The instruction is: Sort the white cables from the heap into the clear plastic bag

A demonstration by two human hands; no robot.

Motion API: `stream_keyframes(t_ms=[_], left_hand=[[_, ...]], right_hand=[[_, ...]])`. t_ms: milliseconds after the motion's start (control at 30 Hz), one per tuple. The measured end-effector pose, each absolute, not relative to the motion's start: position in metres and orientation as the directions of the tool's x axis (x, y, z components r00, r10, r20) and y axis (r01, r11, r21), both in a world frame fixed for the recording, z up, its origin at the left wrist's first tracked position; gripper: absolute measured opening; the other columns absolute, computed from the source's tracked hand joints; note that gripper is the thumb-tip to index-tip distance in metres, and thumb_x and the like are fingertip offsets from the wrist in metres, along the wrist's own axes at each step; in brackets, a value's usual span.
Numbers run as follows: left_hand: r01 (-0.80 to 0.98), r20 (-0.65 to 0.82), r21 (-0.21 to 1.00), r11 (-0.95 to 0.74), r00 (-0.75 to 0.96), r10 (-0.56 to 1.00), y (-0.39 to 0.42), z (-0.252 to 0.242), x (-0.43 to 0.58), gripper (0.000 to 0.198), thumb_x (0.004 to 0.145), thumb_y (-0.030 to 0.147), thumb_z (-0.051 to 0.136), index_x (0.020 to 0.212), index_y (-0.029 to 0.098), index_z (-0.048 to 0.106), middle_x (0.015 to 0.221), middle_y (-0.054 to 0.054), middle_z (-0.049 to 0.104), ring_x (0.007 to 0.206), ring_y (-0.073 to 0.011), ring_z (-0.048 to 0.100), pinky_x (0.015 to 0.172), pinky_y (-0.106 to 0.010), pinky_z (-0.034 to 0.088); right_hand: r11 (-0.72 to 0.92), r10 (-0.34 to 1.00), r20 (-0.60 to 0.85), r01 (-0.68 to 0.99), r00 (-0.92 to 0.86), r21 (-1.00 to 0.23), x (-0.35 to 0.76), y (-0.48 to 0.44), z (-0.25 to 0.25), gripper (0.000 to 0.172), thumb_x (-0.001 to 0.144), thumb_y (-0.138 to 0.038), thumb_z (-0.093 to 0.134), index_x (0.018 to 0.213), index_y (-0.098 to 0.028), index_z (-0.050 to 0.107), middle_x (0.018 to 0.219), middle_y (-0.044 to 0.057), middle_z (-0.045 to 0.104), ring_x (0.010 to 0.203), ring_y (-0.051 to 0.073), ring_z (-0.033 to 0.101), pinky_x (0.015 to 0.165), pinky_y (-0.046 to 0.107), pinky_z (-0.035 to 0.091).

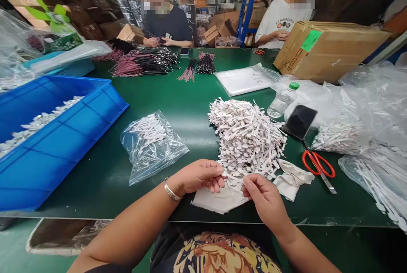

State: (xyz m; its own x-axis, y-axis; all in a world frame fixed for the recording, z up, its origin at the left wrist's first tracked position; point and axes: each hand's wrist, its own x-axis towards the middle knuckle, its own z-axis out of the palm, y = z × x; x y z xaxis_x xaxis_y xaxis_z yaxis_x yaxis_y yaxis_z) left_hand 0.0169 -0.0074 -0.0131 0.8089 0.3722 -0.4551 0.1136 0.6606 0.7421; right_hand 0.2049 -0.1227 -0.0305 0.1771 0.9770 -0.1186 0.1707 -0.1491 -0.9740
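A large heap of small white strips with pinkish marks [246, 137] lies on the green workbench [104, 188], right in front of me. My left hand [199, 177] pinches a thin white strip at the near edge of the heap. My right hand [265, 199] grips the same strip, or one touching it, from the other side. Under both hands lies a beige cloth [219, 199], and a second folded cloth piece [294, 179] sits to the right. A silver bangle [171, 189] circles my left wrist.
At left are a blue plastic tray [60, 137] of white pieces and a zip bag of strips [152, 148]. At right lie red-handled scissors [318, 165], a phone [299, 122], a water bottle [282, 100] and plastic bags. Two co-workers [165, 23] sit beyond wire bundles [143, 63].
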Motion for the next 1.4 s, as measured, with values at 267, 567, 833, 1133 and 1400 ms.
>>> stream_keyframes(t_ms=[267, 567, 833, 1133, 1400], left_hand=[[0.007, -0.262, 0.919, 0.393, 0.756, 0.599, -0.026, 0.0, 0.019, 0.029, 0.071, 0.034, 0.069, 0.088, 0.013, 0.061, 0.066, 0.002, 0.056, 0.058, -0.0068, 0.05, 0.061, -0.022, 0.042], [0.053, -0.188, 0.978, 0.201, 0.635, 0.749, -0.067, 0.008, 0.016, 0.027, 0.075, 0.036, 0.065, 0.088, 0.012, 0.064, 0.063, 0.003, 0.046, 0.058, -0.0068, 0.037, 0.054, -0.021, 0.03], [-0.08, -0.181, 0.964, 0.253, 0.5, 0.847, -0.084, 0.003, 0.015, 0.025, 0.076, 0.037, 0.063, 0.08, 0.013, 0.058, 0.073, -0.001, 0.056, 0.063, -0.0087, 0.048, 0.062, -0.022, 0.039], [0.883, 0.054, 0.308, -0.356, 0.357, 0.933, -0.043, 0.005, -0.057, 0.024, 0.089, 0.023, 0.037, 0.085, 0.019, 0.06, 0.08, -0.007, 0.063, 0.08, -0.0217, 0.056, 0.073, -0.034, 0.042], [0.965, 0.077, -0.037, -0.258, 0.261, 0.962, -0.024, -0.004, -0.075, 0.03, 0.084, 0.005, 0.033, 0.1, 0.013, 0.057, 0.106, -0.015, 0.061, 0.102, -0.0239, 0.055, 0.087, -0.037, 0.042]], right_hand=[[-0.139, 0.98, -0.092, 0.274, 0.177, -0.952, 0.207, -0.134, -0.05, 0.028, 0.086, -0.045, 0.048, 0.079, -0.02, 0.057, 0.067, 0.001, 0.058, 0.063, 0.015, 0.054, 0.06, 0.024, 0.045], [0.149, 0.987, 0.164, 0.406, 0.002, -0.902, 0.204, -0.143, -0.06, 0.018, 0.089, -0.031, 0.046, 0.079, -0.021, 0.056, 0.066, -0.001, 0.056, 0.061, 0.013, 0.053, 0.059, 0.022, 0.042], [0.263, 0.963, 0.214, 0.4, -0.164, -0.878, 0.203, -0.144, -0.057, 0.014, 0.089, -0.026, 0.046, 0.081, -0.022, 0.056, 0.07, -0.001, 0.056, 0.065, 0.013, 0.053, 0.062, 0.023, 0.042], [0.279, 0.96, 0.25, 0.425, -0.123, -0.861, 0.2, -0.146, -0.061, 0.012, 0.088, -0.025, 0.049, 0.08, -0.021, 0.058, 0.072, 0.001, 0.059, 0.067, 0.015, 0.056, 0.064, 0.025, 0.045], [0.066, 0.799, 0.162, 0.183, 0.579, -0.981, 0.234, -0.153, -0.051, 0.058, 0.085, -0.035, 0.054, 0.137, -0.023, 0.03, 0.101, 0.008, 0.059, 0.072, 0.014, 0.06, 0.06, 0.024, 0.051]])
